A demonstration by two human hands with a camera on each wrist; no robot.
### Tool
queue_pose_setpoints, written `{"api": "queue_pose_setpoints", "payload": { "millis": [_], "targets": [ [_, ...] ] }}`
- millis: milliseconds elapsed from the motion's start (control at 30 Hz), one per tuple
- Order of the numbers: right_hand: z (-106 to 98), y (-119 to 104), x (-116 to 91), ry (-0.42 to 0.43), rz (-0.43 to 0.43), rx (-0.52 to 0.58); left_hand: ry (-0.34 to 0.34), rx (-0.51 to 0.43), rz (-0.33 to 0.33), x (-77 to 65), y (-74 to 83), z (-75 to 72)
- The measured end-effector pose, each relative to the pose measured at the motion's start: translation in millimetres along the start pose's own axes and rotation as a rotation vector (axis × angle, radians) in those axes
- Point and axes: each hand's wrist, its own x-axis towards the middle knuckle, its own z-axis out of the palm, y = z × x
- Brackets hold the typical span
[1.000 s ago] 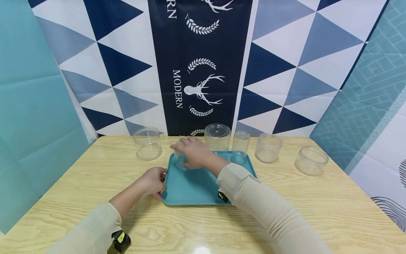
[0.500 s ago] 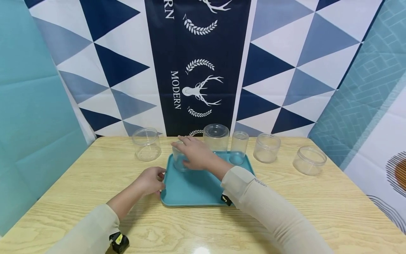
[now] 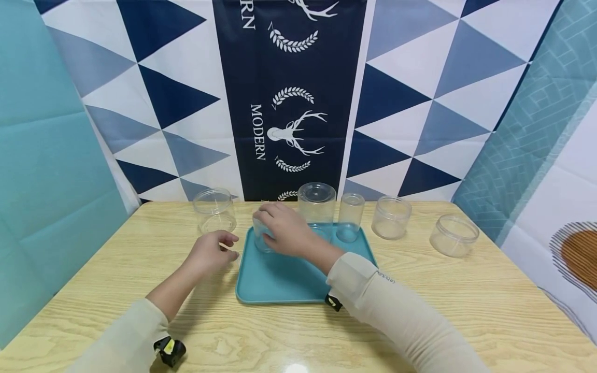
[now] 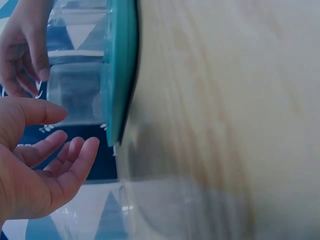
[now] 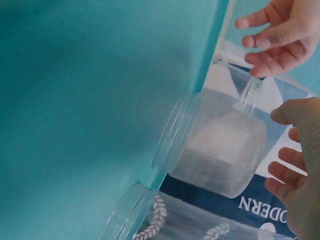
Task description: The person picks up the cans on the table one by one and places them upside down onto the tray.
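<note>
A teal tray (image 3: 284, 282) lies on the wooden table with three clear plastic jars standing upside down along its back part. My right hand (image 3: 291, 230) hovers over the left jar (image 5: 220, 145), its fingers loosely bent and apart from the jar in the right wrist view. Beside that jar stand a wide jar (image 3: 317, 207) and a narrow jar (image 3: 351, 217). My left hand (image 4: 45, 160) is off the tray's left edge, holding nothing, with thumb and fingers spread. A clear round jar (image 3: 214, 210) stands on the table just beyond it.
Right of the tray, a clear jar (image 3: 392, 217) and a shallower clear container (image 3: 454, 235) stand on the table (image 3: 420, 290). Patterned cloth (image 3: 289, 77) hangs behind the table's back edge.
My left hand has let go of the tray's left edge and moved slightly up and left. My right hand stays over the left jar, its fingers shifting a little.
</note>
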Motion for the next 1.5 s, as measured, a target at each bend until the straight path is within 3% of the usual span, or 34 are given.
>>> {"api": "queue_pose_setpoints", "payload": {
  "millis": [167, 400, 633, 767, 1200, 1500],
  "targets": [
    [-4, -8, 3, 0.004, 0.013, 0.06, 0.078, 0.051, 0.076, 1.6, -0.4, -12.3],
    [-12, -22, 9, -0.036, 0.077, 0.13, 0.213, 0.201, 0.176, 5.7, -2.6, -28.1],
    [-13, -33, 15, -0.084, 0.135, 0.154, 0.282, 0.267, 0.239, 14.0, -8.7, -41.5],
    [-11, -38, 20, -0.105, 0.185, 0.185, 0.271, 0.299, 0.25, 20.4, -10.4, -49.5],
    [-7, -48, 28, -0.077, 0.3, 0.271, 0.143, 0.427, 0.183, 53.5, -3.3, -78.5],
    [0, -53, 29, -0.02, 0.399, 0.391, 0.046, 0.465, 0.176, 82.3, -2.3, -83.6]
  ]
}}
